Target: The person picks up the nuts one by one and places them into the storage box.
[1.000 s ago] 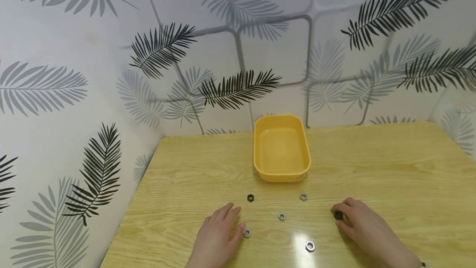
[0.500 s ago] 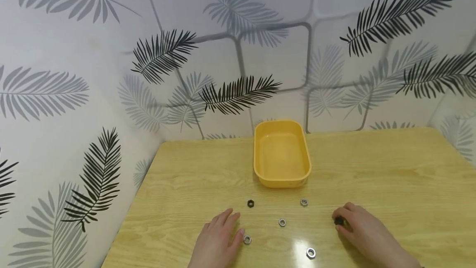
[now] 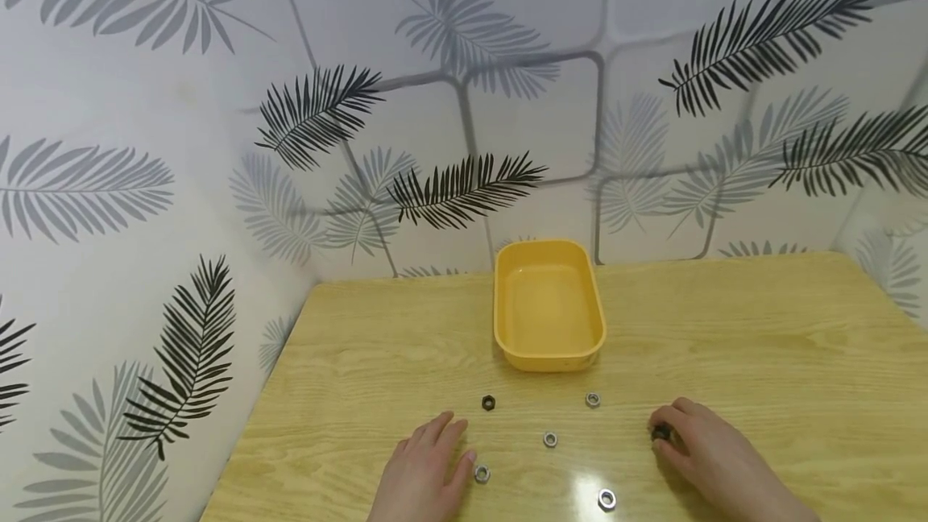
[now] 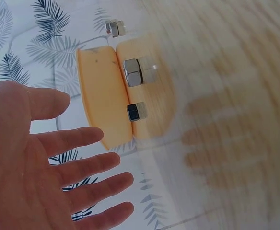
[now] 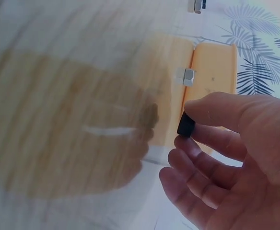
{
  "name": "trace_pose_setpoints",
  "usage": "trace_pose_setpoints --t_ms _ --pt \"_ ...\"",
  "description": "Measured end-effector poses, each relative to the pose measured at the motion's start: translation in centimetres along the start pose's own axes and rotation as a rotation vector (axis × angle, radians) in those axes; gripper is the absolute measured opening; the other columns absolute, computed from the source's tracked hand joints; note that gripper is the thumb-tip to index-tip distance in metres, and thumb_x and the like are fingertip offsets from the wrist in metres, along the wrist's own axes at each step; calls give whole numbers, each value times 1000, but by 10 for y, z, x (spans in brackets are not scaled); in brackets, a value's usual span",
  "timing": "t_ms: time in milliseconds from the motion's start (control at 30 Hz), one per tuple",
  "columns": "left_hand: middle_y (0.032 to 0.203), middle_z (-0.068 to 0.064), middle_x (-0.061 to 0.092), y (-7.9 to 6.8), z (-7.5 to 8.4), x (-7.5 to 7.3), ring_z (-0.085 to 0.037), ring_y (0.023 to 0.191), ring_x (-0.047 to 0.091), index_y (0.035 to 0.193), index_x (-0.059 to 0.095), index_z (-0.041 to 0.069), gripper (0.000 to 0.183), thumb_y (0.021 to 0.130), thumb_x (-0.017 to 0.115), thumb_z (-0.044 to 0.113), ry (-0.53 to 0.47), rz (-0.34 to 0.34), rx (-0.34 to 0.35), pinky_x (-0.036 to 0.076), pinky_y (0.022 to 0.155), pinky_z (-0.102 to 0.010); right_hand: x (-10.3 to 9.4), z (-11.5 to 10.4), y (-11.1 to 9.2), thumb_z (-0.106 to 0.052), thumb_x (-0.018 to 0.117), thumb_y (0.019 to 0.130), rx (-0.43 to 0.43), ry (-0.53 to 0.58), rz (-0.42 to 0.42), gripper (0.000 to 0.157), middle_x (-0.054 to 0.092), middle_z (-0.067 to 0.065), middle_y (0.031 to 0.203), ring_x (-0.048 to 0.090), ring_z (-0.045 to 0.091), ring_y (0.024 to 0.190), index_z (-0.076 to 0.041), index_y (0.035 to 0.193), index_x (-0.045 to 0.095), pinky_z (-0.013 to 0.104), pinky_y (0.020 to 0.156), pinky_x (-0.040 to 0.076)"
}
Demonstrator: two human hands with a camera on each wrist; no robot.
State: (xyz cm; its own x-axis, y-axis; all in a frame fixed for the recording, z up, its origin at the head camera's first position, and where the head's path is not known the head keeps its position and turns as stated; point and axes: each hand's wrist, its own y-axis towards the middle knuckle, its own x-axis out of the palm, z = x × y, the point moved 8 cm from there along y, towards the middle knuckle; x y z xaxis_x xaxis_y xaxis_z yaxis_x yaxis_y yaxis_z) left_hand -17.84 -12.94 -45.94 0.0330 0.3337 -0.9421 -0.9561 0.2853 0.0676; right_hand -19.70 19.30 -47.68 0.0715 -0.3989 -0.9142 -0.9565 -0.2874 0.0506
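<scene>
In the head view my right hand (image 3: 706, 453) pinches a black hex nut (image 3: 660, 431) between thumb and fingers, low over the right part of the table. The right wrist view shows the black nut (image 5: 186, 124) at the thumb tip, the other fingers loosely bent. My left hand (image 3: 424, 470) hovers low over the table with its fingers spread, holding nothing. Close to its thumb lies a silver nut (image 3: 482, 473). Between the hands are a small silver nut (image 3: 550, 439) and a larger silver nut (image 3: 606, 499). Farther back lie another black nut (image 3: 489, 402) and a silver nut (image 3: 593, 399).
A yellow plastic bin (image 3: 551, 362) stands at the back middle of the wooden table (image 3: 377, 345), with nothing seen inside. Behind and left of the table rises a wall (image 3: 536, 127) with a leaf pattern. A light glare lies on the tabletop at the front.
The whole head view has shifted slightly, so the table and bin appear lower. Both hands stay nearly where they were, the right still pinching the black nut.
</scene>
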Motion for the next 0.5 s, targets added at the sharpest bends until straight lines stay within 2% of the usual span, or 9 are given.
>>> trace_pose_setpoints --t_ms 133,367,500 --pt "136 -13 55 -1 0 -1 -34 120 54 130 61 12 41 98 58 37 0 12 9 45 91 -61 -6 -3 -1 -18 76 85 -7 -9 37 13 54 -9 87 46 5 71 -19 95 69 31 63 45" --pt "134 -15 56 -1 1 -3 -36 117 56 128 62 10 39 98 59 34 12 51 48 47 88 -61 -23 -9 -3 -14 79 81 -97 -28 198 17 53 -10 85 46 3 71 -17 94 69 30 62 46" --pt "134 -15 56 -1 0 -3 -36 117 56 128 62 10 39 98 59 34 4 46 39 47 88 -62 -27 -9 -4 -14 80 81 -109 -26 221 17 53 -11 85 49 3 72 -17 94 68 30 62 47"
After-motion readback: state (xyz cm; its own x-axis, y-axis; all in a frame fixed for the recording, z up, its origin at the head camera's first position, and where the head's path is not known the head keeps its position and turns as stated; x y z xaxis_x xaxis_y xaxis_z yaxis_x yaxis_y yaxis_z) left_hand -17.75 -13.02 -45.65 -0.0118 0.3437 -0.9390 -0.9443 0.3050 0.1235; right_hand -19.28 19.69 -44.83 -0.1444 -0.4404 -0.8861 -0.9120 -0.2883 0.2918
